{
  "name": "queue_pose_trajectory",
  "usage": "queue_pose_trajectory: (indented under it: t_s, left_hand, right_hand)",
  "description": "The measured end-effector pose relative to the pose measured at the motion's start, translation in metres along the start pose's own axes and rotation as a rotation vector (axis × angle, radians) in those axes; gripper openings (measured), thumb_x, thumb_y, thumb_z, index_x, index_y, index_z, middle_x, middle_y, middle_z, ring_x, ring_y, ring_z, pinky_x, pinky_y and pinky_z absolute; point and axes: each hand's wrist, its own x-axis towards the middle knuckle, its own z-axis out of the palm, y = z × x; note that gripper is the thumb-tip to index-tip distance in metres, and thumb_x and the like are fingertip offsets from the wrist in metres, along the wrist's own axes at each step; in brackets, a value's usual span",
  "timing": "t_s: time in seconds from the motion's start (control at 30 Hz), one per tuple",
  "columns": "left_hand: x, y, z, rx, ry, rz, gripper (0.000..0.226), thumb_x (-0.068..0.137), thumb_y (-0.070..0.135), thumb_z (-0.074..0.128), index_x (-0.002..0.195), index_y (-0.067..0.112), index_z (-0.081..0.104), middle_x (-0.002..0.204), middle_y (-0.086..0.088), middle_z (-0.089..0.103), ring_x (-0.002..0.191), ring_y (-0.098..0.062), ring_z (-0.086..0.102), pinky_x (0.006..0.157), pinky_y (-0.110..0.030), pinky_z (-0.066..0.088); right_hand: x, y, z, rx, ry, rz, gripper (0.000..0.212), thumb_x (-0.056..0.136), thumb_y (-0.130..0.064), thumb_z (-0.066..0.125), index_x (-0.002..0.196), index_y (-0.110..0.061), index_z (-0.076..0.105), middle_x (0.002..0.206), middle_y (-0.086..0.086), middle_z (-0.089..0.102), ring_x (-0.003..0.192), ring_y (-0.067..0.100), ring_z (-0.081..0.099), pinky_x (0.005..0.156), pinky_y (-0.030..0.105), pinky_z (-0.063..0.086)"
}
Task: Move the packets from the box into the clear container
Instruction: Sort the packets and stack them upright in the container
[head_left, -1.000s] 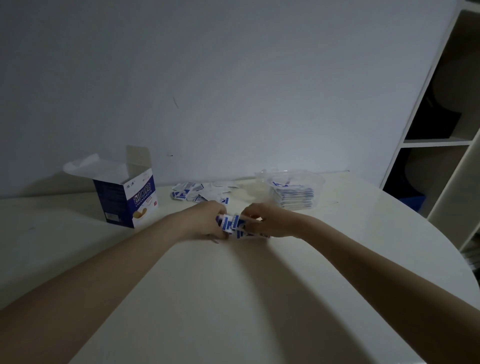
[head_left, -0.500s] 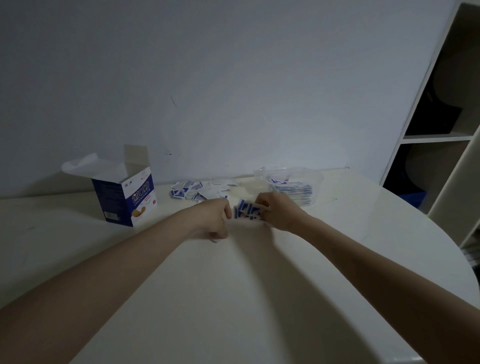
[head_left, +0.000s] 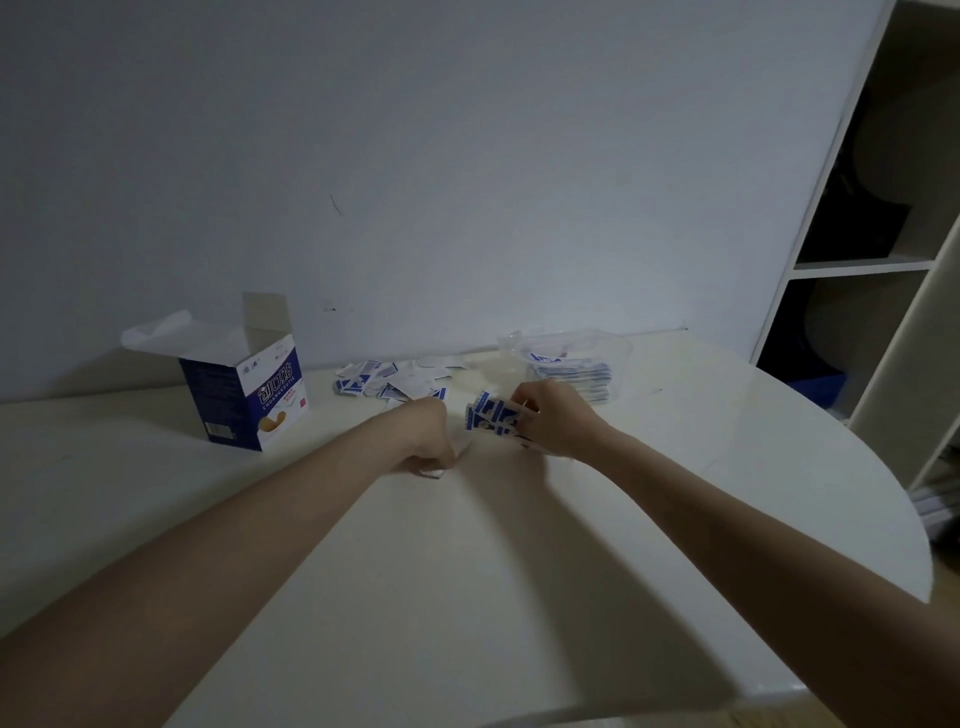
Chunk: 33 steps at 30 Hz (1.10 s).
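Right hand (head_left: 550, 415) grips a fanned bundle of blue-and-white packets (head_left: 491, 415) just short of the clear container (head_left: 615, 345), already part filled; left hand (head_left: 428, 439) is curled over a packet on the counter (head_left: 467, 597); loose packets (head_left: 387, 382) remain; next, carry the bundle over the rim; box (head_left: 249, 395) lettering is illegible.

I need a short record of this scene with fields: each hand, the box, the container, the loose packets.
left hand: curled on the table, a white packet edge showing under it
right hand: holds a bunch of packets
box: open, upright, left on the table
clear container: near the wall, a stack of packets inside
loose packets: scattered between box and container
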Motion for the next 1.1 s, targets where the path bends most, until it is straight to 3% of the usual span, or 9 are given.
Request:
queue_pose_trajectory:
  t_s: [0.13, 0.3, 0.43, 0.53, 0.6, 0.77, 0.9, 0.97, 1.1]
  left_hand:
    - [-0.003, -0.007, -0.001, -0.184, -0.007, 0.0, 0.008, 0.078, 0.013, 0.059, 0.072, 0.008, 0.059, 0.056, -0.003, 0.053, 0.047, -0.016, 0.046, 0.05, -0.021, 0.037]
    - [0.0, -0.001, -0.002, -0.26, 0.011, 0.09, 0.018, 0.079, -0.002, 0.061, 0.071, 0.013, 0.055, 0.041, 0.006, 0.054, 0.037, -0.005, 0.052, 0.043, -0.013, 0.042]
    - [-0.005, -0.005, 0.0, -0.095, 0.312, 0.246, 0.034, 0.077, -0.002, 0.056, 0.061, 0.024, 0.041, 0.082, 0.002, 0.051, 0.077, -0.017, 0.051, 0.065, -0.025, 0.039]
    - [-0.005, -0.01, -0.002, 0.024, 0.399, 0.366, 0.022, 0.079, 0.002, 0.052, 0.071, 0.02, 0.043, 0.087, 0.003, 0.049, 0.086, -0.018, 0.048, 0.074, -0.031, 0.04]
    - [0.0, -0.013, -0.001, -0.136, 0.375, 0.296, 0.008, 0.083, 0.012, 0.053, 0.086, 0.017, 0.048, 0.092, 0.001, 0.054, 0.09, -0.019, 0.051, 0.077, -0.031, 0.041]
    - [0.0, 0.012, 0.002, -0.137, 0.147, 0.215, 0.049, 0.079, 0.045, 0.064, 0.115, 0.014, 0.053, 0.112, -0.004, 0.053, 0.101, -0.022, 0.054, 0.08, -0.03, 0.043]
    - [-0.005, 0.027, 0.001, 0.187, 0.218, 0.351, 0.019, 0.083, 0.022, 0.057, 0.091, 0.005, 0.058, 0.089, -0.009, 0.05, 0.097, -0.031, 0.059, 0.071, -0.03, 0.043]
    - [-0.003, 0.032, 0.002, 0.258, 0.238, 0.355, 0.019, 0.084, 0.008, 0.052, 0.1, 0.003, 0.059, 0.095, -0.011, 0.05, 0.101, -0.032, 0.057, 0.074, -0.032, 0.042]
    - [0.01, 0.02, 0.01, -0.03, 0.189, 0.314, 0.025, 0.082, 0.004, 0.052, 0.105, 0.015, 0.054, 0.11, -0.009, 0.057, 0.097, -0.024, 0.057, 0.072, -0.026, 0.045]
  right_hand:
    - [-0.003, 0.001, -0.01, 0.093, 0.008, 0.033, 0.022, 0.089, -0.008, 0.046, 0.103, -0.004, 0.063, 0.099, 0.014, 0.07, 0.056, 0.004, 0.05, 0.047, 0.013, 0.035]
    - [-0.007, 0.0, -0.012, 0.145, -0.011, 0.082, 0.022, 0.087, -0.006, 0.048, 0.102, -0.005, 0.064, 0.097, 0.014, 0.072, 0.069, 0.016, 0.056, 0.051, 0.018, 0.039]
    - [-0.007, -0.002, -0.012, 0.161, -0.008, 0.08, 0.022, 0.088, -0.004, 0.047, 0.103, -0.003, 0.063, 0.097, 0.014, 0.071, 0.062, 0.013, 0.056, 0.048, 0.017, 0.038]
    - [-0.006, 0.001, -0.017, 0.201, 0.03, 0.101, 0.023, 0.088, -0.003, 0.046, 0.103, -0.003, 0.063, 0.096, 0.018, 0.072, 0.071, 0.02, 0.06, 0.052, 0.018, 0.039]
    - [-0.007, 0.001, -0.018, 0.22, 0.039, 0.113, 0.022, 0.089, -0.003, 0.046, 0.102, -0.003, 0.063, 0.096, 0.02, 0.072, 0.08, 0.026, 0.066, 0.056, 0.02, 0.041]
    - [-0.007, 0.003, -0.02, 0.243, 0.048, 0.112, 0.021, 0.088, -0.001, 0.047, 0.103, -0.002, 0.062, 0.099, 0.02, 0.071, 0.088, 0.031, 0.069, 0.073, 0.033, 0.054]
    - [-0.007, 0.01, -0.019, 0.272, 0.053, 0.138, 0.021, 0.088, -0.001, 0.046, 0.1, -0.002, 0.063, 0.097, 0.02, 0.071, 0.082, 0.029, 0.067, 0.072, 0.035, 0.054]
    - [-0.007, 0.011, -0.018, 0.285, 0.051, 0.142, 0.021, 0.088, -0.001, 0.046, 0.102, -0.002, 0.063, 0.097, 0.021, 0.071, 0.086, 0.032, 0.068, 0.077, 0.039, 0.055]
    - [-0.007, 0.014, -0.017, 0.282, 0.05, 0.135, 0.022, 0.087, -0.002, 0.047, 0.101, -0.002, 0.064, 0.096, 0.02, 0.071, 0.079, 0.027, 0.065, 0.069, 0.032, 0.052]
